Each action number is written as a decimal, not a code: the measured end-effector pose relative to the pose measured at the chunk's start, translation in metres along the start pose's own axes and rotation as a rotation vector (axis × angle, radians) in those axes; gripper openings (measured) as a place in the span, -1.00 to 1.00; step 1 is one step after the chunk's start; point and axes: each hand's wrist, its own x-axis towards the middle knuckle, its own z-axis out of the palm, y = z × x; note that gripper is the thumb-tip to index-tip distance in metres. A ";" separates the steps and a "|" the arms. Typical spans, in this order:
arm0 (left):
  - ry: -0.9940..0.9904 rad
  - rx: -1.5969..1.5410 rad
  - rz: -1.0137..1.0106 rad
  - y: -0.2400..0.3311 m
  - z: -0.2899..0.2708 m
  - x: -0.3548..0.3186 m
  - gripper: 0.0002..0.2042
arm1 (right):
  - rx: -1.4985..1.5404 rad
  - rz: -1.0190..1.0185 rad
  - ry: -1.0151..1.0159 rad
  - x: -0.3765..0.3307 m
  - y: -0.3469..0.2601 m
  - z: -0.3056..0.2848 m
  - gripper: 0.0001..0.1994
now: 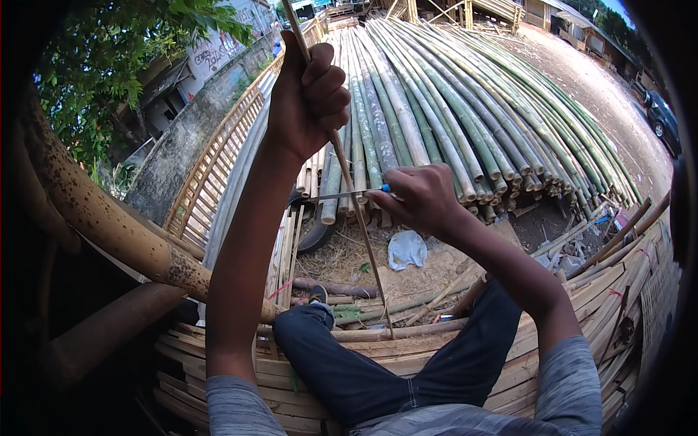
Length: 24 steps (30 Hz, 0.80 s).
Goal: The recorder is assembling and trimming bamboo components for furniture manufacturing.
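Observation:
My left hand (311, 94) is raised at the upper middle, its fingers wrapped round a long thin bamboo strip (365, 236). The strip runs from above my fist down between my knees, slightly tilted. Lower and to the right, my right hand (422, 195) grips a knife by its handle, of which a blue end shows. The thin knife blade (336, 195) points left and crosses the strip below my left hand, seemingly touching it. My fingers hide most of the handle.
Ahead lies a big pile of green bamboo poles (436, 102). Split bamboo slats (567, 312) are stacked under and around my legs. A thick spotted bamboo pole (116, 218) slants in at the left. A white plastic bag (407, 250) and a black tire (318, 236) lie on the ground.

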 end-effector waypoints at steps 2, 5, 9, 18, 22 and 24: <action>-0.037 -0.031 -0.003 -0.003 -0.002 0.004 -0.55 | 0.078 0.048 -0.027 -0.012 0.003 0.011 -0.56; 0.023 -0.014 0.027 0.003 -0.021 -0.001 -0.55 | 0.098 0.043 -0.331 -0.076 -0.001 0.039 -0.55; 0.043 0.005 0.034 0.006 -0.025 -0.004 -0.56 | -0.038 -0.092 -0.510 -0.135 0.000 0.054 -0.51; -0.062 -0.065 -0.019 -0.002 -0.015 0.005 -0.60 | 0.048 -0.041 -0.071 -0.041 0.005 0.033 -0.54; 0.037 -0.028 0.031 0.008 -0.030 -0.003 -0.58 | -0.015 -0.079 -0.433 -0.123 0.002 0.054 -0.53; 0.031 -0.023 0.029 0.008 -0.032 -0.002 -0.58 | -0.023 -0.050 -0.450 -0.120 0.001 0.051 -0.52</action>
